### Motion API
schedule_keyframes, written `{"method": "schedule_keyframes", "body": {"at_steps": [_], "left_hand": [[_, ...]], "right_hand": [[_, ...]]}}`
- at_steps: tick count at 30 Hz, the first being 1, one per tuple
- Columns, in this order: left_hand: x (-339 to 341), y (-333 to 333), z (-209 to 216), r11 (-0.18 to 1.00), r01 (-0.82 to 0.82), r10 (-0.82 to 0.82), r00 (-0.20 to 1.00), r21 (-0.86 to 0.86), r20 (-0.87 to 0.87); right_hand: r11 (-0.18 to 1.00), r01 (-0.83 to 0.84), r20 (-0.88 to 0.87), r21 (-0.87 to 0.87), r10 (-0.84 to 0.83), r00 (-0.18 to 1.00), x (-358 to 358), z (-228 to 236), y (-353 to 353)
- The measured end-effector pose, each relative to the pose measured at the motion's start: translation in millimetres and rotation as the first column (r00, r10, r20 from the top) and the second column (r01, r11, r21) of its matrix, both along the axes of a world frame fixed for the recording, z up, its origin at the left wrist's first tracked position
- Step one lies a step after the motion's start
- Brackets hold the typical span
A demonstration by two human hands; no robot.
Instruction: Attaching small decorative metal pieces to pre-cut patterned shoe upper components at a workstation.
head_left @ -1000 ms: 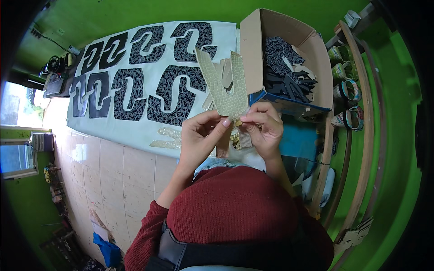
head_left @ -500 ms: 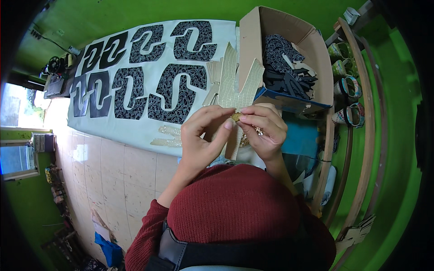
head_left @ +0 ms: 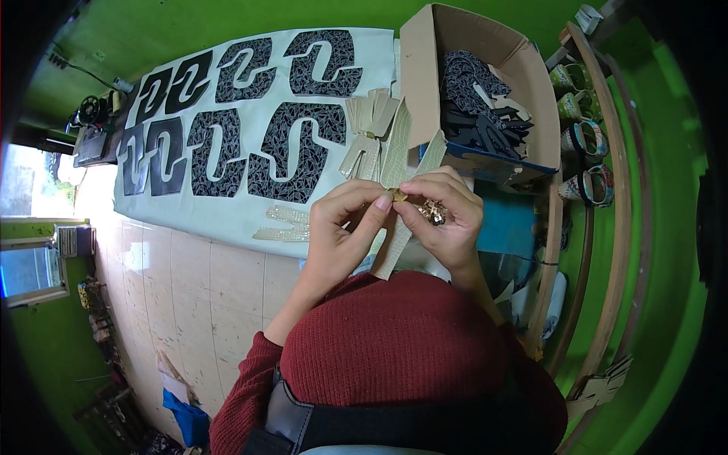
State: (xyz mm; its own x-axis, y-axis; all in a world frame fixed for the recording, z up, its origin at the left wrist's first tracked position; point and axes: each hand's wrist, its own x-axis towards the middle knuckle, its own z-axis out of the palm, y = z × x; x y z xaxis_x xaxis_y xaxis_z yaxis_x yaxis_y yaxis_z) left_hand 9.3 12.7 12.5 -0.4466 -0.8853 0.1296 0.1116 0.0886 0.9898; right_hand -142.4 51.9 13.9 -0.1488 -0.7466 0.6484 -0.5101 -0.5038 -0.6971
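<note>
Both hands are closed at the middle of a cream strap piece (head_left: pixel 393 249) with a crocodile-like grain; its far end splits into two long pointed tongues. My left hand (head_left: pixel 343 227) pinches it between thumb and fingers. Thumb and forefinger of my right hand (head_left: pixel 455 220) press on a small gold metal fitting (head_left: pixel 398 195) at the strap's narrow part. Several more shiny gold fittings (head_left: pixel 433 211) are tucked inside the right palm. Beyond my hands, a bundle of similar cream straps (head_left: pixel 369 125) lies on the table, and more cream strips (head_left: pixel 284 225) lie left of my left hand.
Several black patterned cut pieces (head_left: pixel 216 155) with S-shaped openings lie on the white-covered table (head_left: pixel 227 216). An open cardboard box (head_left: pixel 519 61) at the far right holds dark cut parts. Right of it, a wooden rack (head_left: pixel 607 227) carries colourful shoes (head_left: pixel 585 148).
The strap has turned and tilted, its tongues swinging right and lower, uncovering the bundle behind. My fingertips still meet at the gold fitting, and the fittings in my right palm show more.
</note>
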Motion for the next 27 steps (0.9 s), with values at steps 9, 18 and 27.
{"method": "schedule_keyframes", "body": {"at_steps": [9, 18, 27], "left_hand": [[2, -2, 1, 0.997, 0.01, -0.007, 0.999, -0.081, 0.033], [0, -2, 3, 0.995, -0.024, 0.039, 0.989, -0.101, 0.14], [0, 0, -6, 0.996, -0.075, 0.073, 0.995, 0.037, 0.063]], "right_hand": [[0.993, -0.077, 0.011, 0.084, 0.077, 0.997, 2, 10, 4], [0.977, -0.151, 0.1, 0.15, 0.137, 0.986, 2, 9, 4], [0.997, -0.054, -0.078, 0.063, 0.059, 0.995, 7, 10, 3]]}}
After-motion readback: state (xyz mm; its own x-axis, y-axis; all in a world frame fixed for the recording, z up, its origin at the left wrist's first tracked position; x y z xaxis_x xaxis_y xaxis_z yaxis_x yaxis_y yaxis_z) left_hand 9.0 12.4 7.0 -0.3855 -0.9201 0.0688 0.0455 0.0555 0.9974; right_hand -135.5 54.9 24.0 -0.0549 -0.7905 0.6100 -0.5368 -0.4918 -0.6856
